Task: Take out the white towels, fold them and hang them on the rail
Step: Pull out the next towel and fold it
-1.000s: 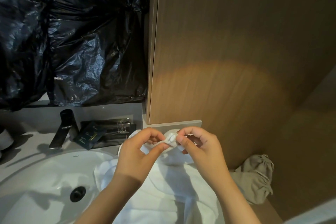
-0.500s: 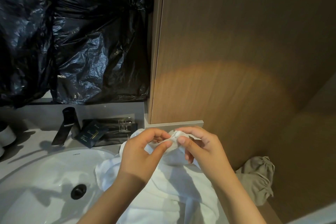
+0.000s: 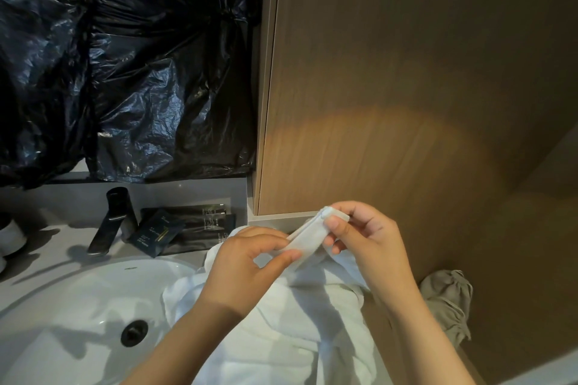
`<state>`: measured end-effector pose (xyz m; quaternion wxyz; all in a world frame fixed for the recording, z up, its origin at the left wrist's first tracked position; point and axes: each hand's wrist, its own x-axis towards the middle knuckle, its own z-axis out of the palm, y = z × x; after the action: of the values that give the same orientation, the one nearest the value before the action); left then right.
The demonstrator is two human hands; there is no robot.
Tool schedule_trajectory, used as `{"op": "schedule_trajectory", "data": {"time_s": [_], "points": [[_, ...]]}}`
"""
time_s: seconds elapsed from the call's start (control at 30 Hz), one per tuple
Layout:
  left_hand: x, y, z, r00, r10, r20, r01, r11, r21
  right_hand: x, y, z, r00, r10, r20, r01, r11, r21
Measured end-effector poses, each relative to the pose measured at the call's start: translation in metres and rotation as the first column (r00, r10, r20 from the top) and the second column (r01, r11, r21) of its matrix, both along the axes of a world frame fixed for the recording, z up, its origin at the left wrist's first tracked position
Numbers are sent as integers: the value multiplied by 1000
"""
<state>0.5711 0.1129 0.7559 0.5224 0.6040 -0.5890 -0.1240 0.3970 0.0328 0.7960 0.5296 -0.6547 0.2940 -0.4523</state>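
Both hands have drawn apart since a moment ago: the right hand [image 3: 366,237] now pinches the white towel [image 3: 297,322] by its corner, higher up, and the left hand [image 3: 247,262] pinches the same hem lower down, stretching it between them. The rest lies heaped over the sink [image 3: 78,300] rim. With such light fingertip holds, I reckon a tug could free the hem or drag the slack into the basin.

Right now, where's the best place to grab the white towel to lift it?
Pinch the towel by its raised edge, one hand from each side, as the left hand and right hand do. That edge is stretched flat; the rest lies heaped by the sink.
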Motion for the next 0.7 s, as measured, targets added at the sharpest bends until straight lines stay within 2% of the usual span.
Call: {"op": "schedule_trajectory", "data": {"time_s": [0.23, 0.5, 0.6, 0.7], "points": [[25, -14, -10, 994, -13, 107, 1, 994, 106, -10, -29, 44, 995, -95, 22, 97, 984, -147], [33, -44, 14, 999, 12, 52, -13, 1000, 19, -6, -65, 117, 972, -235, 2, 219, 905, -364], [36, -51, 17, 1000, 2, 17, -2, 1000, 24, -5, -73, 136, 960, -279, -3, 254, 878, -406], [39, -52, 10, 996, 29, -81, -22, 996, 84, -4, -76, 147, 956, -295, 6, 269, 862, -429]]}}
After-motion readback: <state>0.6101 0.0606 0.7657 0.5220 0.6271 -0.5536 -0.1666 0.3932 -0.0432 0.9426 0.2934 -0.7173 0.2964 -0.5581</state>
